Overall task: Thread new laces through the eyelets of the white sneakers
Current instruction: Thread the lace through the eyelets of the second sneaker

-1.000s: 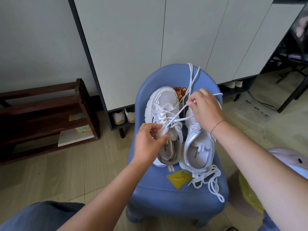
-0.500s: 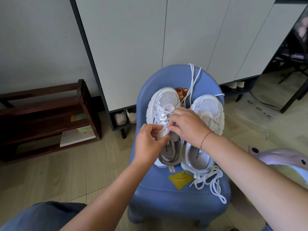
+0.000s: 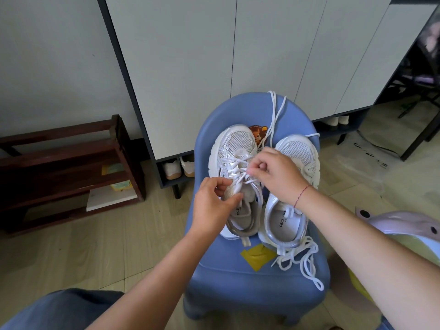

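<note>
Since a second ago the right hand (image 3: 276, 177) has come down from its raised pull over the right sneaker (image 3: 297, 151) to the middle of the left sneaker (image 3: 238, 144); from my remote seat I see its thumb and forefinger pinching the white lace (image 3: 240, 179) just above the crossed rows, the other fingers curled. The left hand (image 3: 212, 206) — where it was before — pinches at the tongue of that same shoe between thumb and bent fingers; whether a lace end sits in that pinch I cannot tell. Both sneakers lie side by side on the seat of the blue chair (image 3: 238, 277), toes toward its back; two white strands (image 3: 276, 108) run up over the chair back. A loose lace (image 3: 302, 258) lies heaped by the right sneaker's heel, beside a yellow scrap (image 3: 257, 256); behind stands a pale cabinet (image 3: 190, 67) — a dark wooden rack (image 3: 66, 163) off to the left.
</note>
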### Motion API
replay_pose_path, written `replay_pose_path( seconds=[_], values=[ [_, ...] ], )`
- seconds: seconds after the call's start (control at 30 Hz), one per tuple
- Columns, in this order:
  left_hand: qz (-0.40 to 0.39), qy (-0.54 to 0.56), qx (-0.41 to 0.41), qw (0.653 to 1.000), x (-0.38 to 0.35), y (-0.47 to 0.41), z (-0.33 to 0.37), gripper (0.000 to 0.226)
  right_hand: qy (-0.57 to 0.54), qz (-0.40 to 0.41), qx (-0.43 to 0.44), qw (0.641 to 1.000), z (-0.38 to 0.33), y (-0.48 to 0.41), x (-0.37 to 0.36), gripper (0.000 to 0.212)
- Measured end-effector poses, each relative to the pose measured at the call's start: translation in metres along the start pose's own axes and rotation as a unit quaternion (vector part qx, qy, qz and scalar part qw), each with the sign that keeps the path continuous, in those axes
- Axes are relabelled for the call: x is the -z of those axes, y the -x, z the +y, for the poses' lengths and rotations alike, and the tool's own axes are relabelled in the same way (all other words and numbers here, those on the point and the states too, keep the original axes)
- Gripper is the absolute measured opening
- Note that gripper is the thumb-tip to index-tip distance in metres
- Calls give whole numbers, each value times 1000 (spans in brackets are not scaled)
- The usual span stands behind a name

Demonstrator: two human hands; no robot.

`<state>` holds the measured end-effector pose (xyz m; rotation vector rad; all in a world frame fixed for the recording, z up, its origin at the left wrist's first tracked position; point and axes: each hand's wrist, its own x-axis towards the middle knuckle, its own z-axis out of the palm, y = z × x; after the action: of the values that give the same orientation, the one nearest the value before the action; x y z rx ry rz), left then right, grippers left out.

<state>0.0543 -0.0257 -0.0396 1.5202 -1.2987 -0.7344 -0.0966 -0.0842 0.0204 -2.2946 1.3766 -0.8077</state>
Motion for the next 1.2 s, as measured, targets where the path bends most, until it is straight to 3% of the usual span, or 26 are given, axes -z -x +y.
replay_pose_path(
  seconds=[0.17, 0.23, 0.33, 0.43, 0.5, 0.6, 0.77, 0.9, 1.03, 1.2],
  values=[
    [-2, 6, 4, 1000, 1, 1, 0, 31, -104, 198, -113, 968, 22, -16, 33, 9],
    [-1, 8, 7, 1000, 0, 0, -1, 32, -102, 229, -156, 956, 30, -18, 41, 10],
    [-2, 10, 9, 1000, 0, 0, -2, 32, 1, 163, -133, 978, 25, -12, 36, 6],
    [-2, 8, 11, 1000, -1, -1, -1, 32, -5, 18, -32, 999, 1, -6, 21, 13],
    [1, 6, 8, 1000, -1, -1, -1, 33, 3, -71, 11, 997, -10, -3, 6, 15],
    [3, 10, 4, 1000, 0, 0, -1, 31, 76, -108, 33, 991, -12, -3, -10, 22],
    [-3, 6, -1, 1000, 1, -1, -1, 32, 134, -104, 50, 984, -12, -7, -9, 18],
    [-2, 3, 0, 1000, 0, -2, -2, 33, 110, -124, 41, 985, -6, -3, -12, 15],
    [-3, 9, 3, 1000, -1, -2, -2, 32, 23, -11, 8, 1000, -2, -6, -1, 16],
    [-7, 12, 6, 1000, 0, -2, -2, 32, -47, 103, -40, 993, 11, -9, 14, 16]
  ],
)
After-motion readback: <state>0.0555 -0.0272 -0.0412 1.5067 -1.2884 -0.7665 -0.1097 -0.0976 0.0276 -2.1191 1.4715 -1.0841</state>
